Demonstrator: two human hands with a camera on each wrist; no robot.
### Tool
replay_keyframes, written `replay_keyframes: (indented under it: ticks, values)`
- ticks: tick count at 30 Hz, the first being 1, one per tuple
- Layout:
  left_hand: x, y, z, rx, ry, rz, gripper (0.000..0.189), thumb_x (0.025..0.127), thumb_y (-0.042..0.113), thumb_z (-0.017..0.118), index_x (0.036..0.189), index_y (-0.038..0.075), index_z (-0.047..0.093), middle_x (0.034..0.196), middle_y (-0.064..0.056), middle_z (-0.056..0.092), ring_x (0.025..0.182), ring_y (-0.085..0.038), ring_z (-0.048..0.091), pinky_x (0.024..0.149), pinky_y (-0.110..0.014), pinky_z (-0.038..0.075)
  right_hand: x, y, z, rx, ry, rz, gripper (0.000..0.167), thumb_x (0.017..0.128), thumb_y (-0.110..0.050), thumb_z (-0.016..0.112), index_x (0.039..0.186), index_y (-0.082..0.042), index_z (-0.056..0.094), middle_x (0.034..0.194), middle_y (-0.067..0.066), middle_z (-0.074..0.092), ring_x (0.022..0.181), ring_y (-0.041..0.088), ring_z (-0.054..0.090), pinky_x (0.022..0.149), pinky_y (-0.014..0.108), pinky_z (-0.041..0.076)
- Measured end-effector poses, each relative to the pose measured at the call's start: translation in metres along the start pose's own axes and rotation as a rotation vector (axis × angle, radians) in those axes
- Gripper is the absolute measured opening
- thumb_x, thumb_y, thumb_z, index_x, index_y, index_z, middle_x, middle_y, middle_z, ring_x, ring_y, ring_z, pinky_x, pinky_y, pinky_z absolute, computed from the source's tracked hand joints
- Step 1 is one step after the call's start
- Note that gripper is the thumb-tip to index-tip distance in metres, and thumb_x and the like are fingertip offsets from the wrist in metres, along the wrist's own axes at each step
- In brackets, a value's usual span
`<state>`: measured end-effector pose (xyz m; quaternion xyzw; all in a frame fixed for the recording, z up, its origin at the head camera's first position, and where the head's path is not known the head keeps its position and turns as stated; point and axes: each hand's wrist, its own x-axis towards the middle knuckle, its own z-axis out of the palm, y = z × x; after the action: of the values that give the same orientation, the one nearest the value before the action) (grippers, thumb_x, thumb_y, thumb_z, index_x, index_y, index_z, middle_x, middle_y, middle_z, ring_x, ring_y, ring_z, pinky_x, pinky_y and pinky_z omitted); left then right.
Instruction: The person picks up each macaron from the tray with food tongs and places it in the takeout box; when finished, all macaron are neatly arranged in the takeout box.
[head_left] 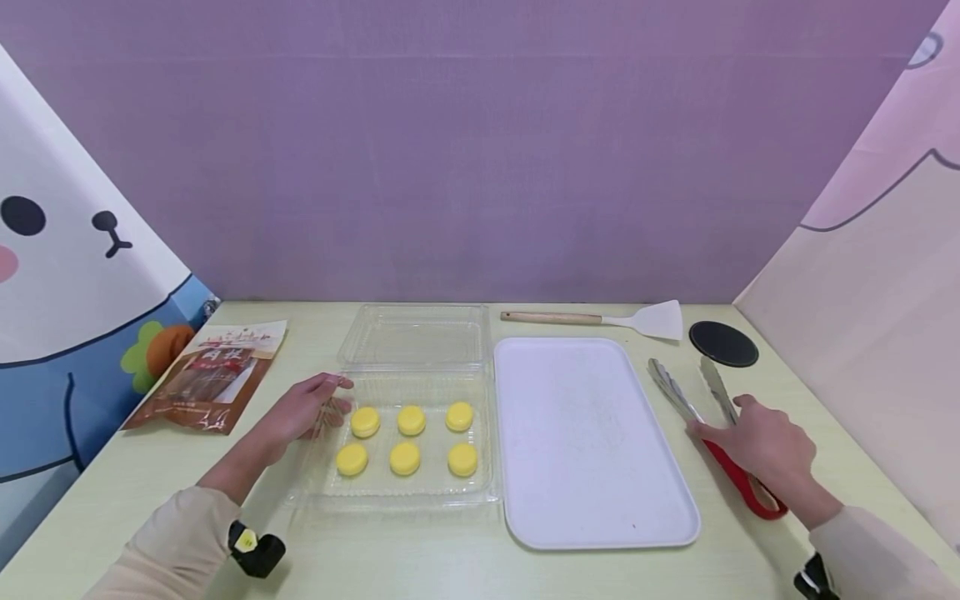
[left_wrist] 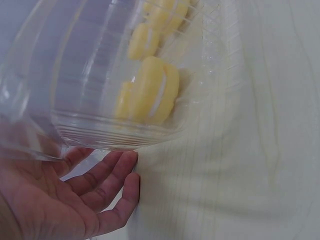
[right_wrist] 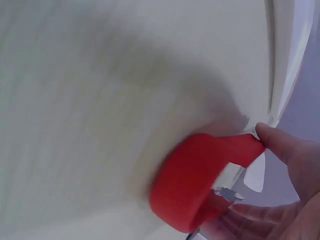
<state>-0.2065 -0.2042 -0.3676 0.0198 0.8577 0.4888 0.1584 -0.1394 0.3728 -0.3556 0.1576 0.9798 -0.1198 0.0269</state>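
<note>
My left hand (head_left: 303,408) is at the left side of a clear plastic clamshell box (head_left: 420,492). In the left wrist view its loosely bent fingers (left_wrist: 102,187) lie under the rim, along the outside wall. The box's lid (head_left: 416,337) is folded back, and several yellow macarons (head_left: 405,458) sit inside in two rows. Over on the right, my right hand (head_left: 772,442) holds metal tongs with a red handle (right_wrist: 185,185). The thumb is on one arm, the fingers on the other, and the tong tips (head_left: 660,375) are spread apart, pointing away from me.
A white tray (head_left: 592,442) lies between the box and the tongs. Behind it is a white spatula (head_left: 660,321) with a wooden handle. A black disc (head_left: 723,343) sits at the back right, and a brown food bag (head_left: 213,379) at the left. A purple wall (head_left: 480,167) closes the back.
</note>
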Motion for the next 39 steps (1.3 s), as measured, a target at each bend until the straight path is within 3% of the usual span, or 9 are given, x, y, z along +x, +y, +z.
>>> replay_keyframes:
  ticks: [7, 11, 16, 23, 32, 39]
  values:
    - [0.0, 0.001, 0.0, 0.009, 0.002, -0.008, 0.055, 0.113, 0.038, 0.024, 0.143, -0.002, 0.046, 0.127, -0.024, 0.065, 0.096, -0.02, 0.066, 0.071, -0.036, 0.049, 0.004, -0.01, -0.014, -0.043, -0.044, -0.056, 0.098, 0.086, -0.065, 0.068, 0.138, 0.012, 0.036, 0.09, 0.031, 0.059, 0.077, 0.043, 0.06, 0.058, 0.049, 0.046]
    - [-0.001, 0.002, 0.0, 0.014, 0.004, -0.011, 0.058, 0.113, 0.04, 0.022, 0.144, -0.002, 0.046, 0.127, -0.024, 0.065, 0.099, -0.023, 0.067, 0.072, -0.036, 0.05, 0.005, -0.03, -0.025, -0.035, 0.008, -0.168, 0.088, 0.091, -0.056, 0.067, 0.142, 0.012, 0.04, 0.111, 0.036, 0.06, 0.082, 0.043, 0.062, 0.054, 0.045, 0.046]
    - [-0.002, 0.001, -0.002, 0.015, -0.005, -0.03, 0.064, 0.112, 0.045, 0.019, 0.146, -0.003, 0.043, 0.131, -0.024, 0.063, 0.103, -0.024, 0.066, 0.077, -0.036, 0.051, 0.004, -0.069, -0.034, -0.003, 0.09, -0.279, 0.075, 0.094, -0.05, 0.067, 0.139, 0.008, 0.051, 0.112, 0.032, 0.065, 0.083, 0.039, 0.064, 0.049, 0.039, 0.045]
    - [-0.007, -0.001, -0.007, 0.02, -0.04, -0.03, 0.061, 0.113, 0.043, 0.021, 0.149, -0.003, 0.039, 0.143, -0.03, 0.05, 0.12, -0.039, 0.057, 0.094, -0.051, 0.051, 0.007, -0.12, -0.035, 0.065, 0.121, -0.404, 0.065, 0.098, -0.046, 0.063, 0.139, 0.003, 0.055, 0.12, 0.027, 0.067, 0.105, 0.043, 0.065, 0.075, 0.053, 0.051]
    - [-0.015, -0.003, -0.011, 0.028, -0.104, -0.017, 0.065, 0.111, 0.047, 0.027, 0.151, -0.003, 0.037, 0.147, -0.033, 0.044, 0.126, -0.047, 0.052, 0.096, -0.056, 0.049, 0.026, -0.181, -0.014, 0.227, 0.02, -0.439, 0.056, 0.102, -0.039, 0.061, 0.141, 0.0, 0.056, 0.128, 0.023, 0.066, 0.111, 0.036, 0.067, 0.089, 0.052, 0.051]
    - [-0.023, -0.007, -0.016, -0.03, -0.168, -0.02, 0.064, 0.111, 0.046, 0.03, 0.152, -0.003, 0.035, 0.148, -0.033, 0.043, 0.125, -0.045, 0.054, 0.094, -0.052, 0.052, 0.041, -0.22, 0.01, 0.395, -0.098, -0.453, 0.047, 0.101, -0.034, 0.065, 0.137, -0.004, 0.062, 0.126, 0.017, 0.067, 0.116, 0.032, 0.064, 0.087, 0.044, 0.054]
